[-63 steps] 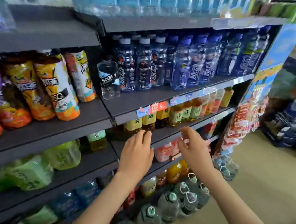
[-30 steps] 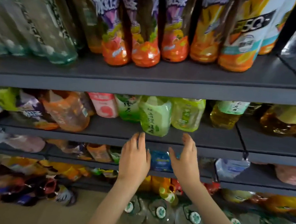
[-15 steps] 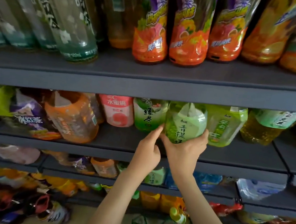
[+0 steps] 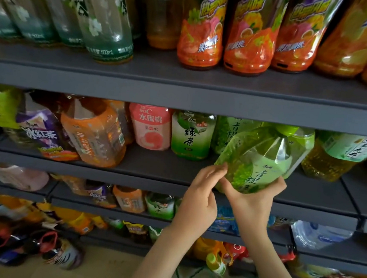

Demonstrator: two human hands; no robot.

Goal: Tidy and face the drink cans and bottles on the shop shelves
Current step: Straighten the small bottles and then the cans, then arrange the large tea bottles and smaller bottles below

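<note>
Soft, even light, moderately bright; the recesses under each shelf (image 4: pixel 182 98) lie in shadow. Glare streaks the clear bottles (image 4: pixel 109 19) at 11 o'clock. The green bottle (image 4: pixel 261 159) at centre is sharp; 7 o'clock is blurred, and the edges bow.

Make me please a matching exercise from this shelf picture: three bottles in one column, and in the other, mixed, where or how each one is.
1. pink bottle
2. light green bottle
3. clear bottle with white flowers

A. tilted, gripped by the right hand
B. on the upper shelf
C. on the shelf below, left of the dark green bottle

Pairs: 1-C, 2-A, 3-B.
</note>
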